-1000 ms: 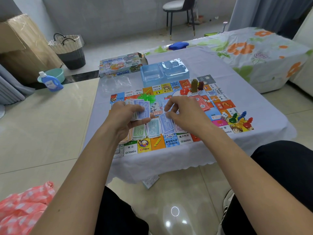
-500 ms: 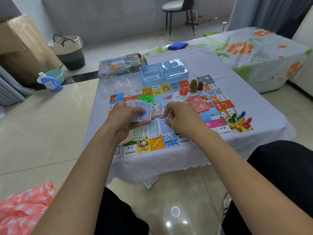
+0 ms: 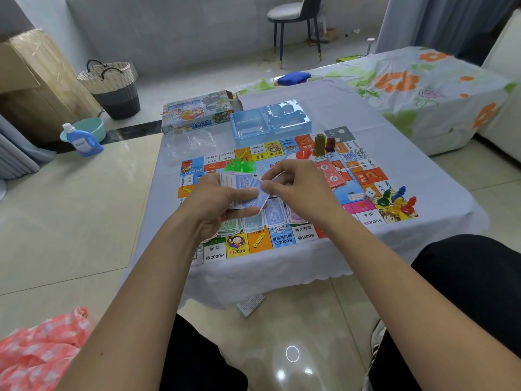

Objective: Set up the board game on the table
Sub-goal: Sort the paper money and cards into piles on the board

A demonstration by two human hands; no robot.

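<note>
A stack of play-money notes is gripped in the left hand, raised just above the game board, which lies flat on the cloth-covered table. The top blue note is being met by the right hand from the right; its thumb and forefinger are closed together on the note's right-hand edge, while the remaining fingers are curled loosely above it. The fingers of the left hand are wrapped under the stack with the thumb pressed across its near face, so the stack is clamped.

The relation that matters: the sorted piles of notes lie directly below and slightly near of both hands, along the near part of the board, with the long axis of each note running near to far. The pinched note lies at a slant to that axis (it would probably need a small turn before it is laid down). The right hand is the nearer one to the blue pile, judged from its place just above it.

Farther off, the pawns and a die are grouped at the right near corner of the board, a red card stack rests just right of the right hand, and the empty plastic tray stands beyond the far edge.
</note>
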